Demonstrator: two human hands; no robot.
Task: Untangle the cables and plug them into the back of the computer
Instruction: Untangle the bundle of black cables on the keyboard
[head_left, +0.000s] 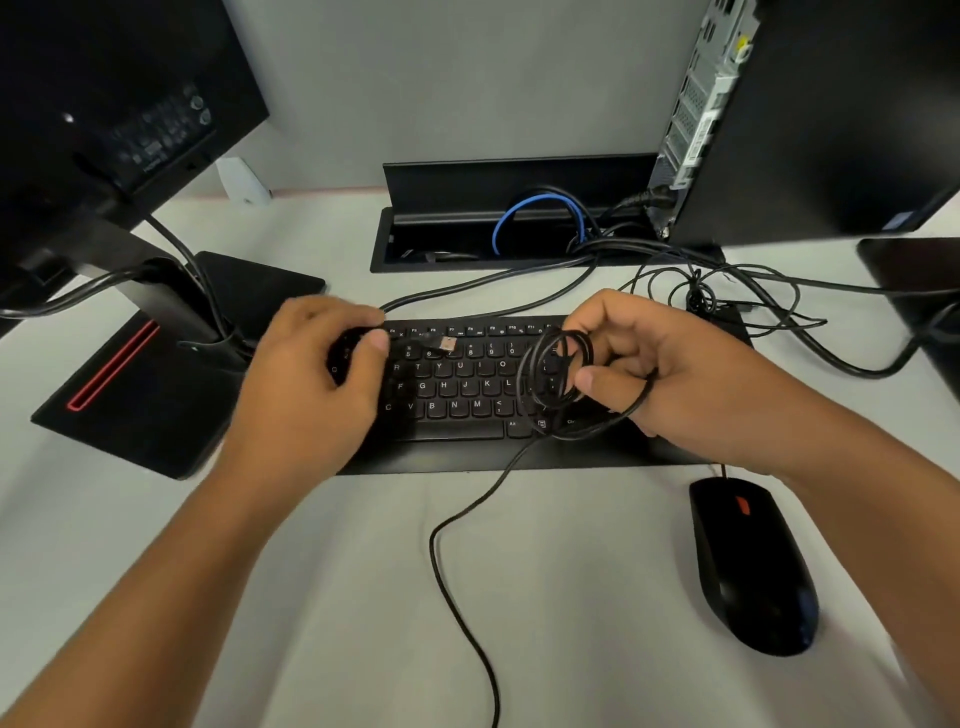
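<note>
My right hand (670, 374) grips a coiled loop of thin black cable (556, 374) above the right half of the black keyboard (457, 410). A strand of that cable (457, 545) trails off the keyboard toward the table's front edge. My left hand (317, 374) hovers over the keyboard's left side, fingers curled, pinching the cable end with its silver USB plug (448, 343). The computer tower (810, 119) stands at the back right with its rear port panel (696, 104) facing left. More tangled black cables (727, 291) lie between the keyboard and the tower.
A black mouse (748, 561) with a red wheel lies at the front right. A monitor (104, 88) on a black stand with a red-striped base (150, 374) fills the left. A cable tray (498, 228) with a blue cable sits behind the keyboard.
</note>
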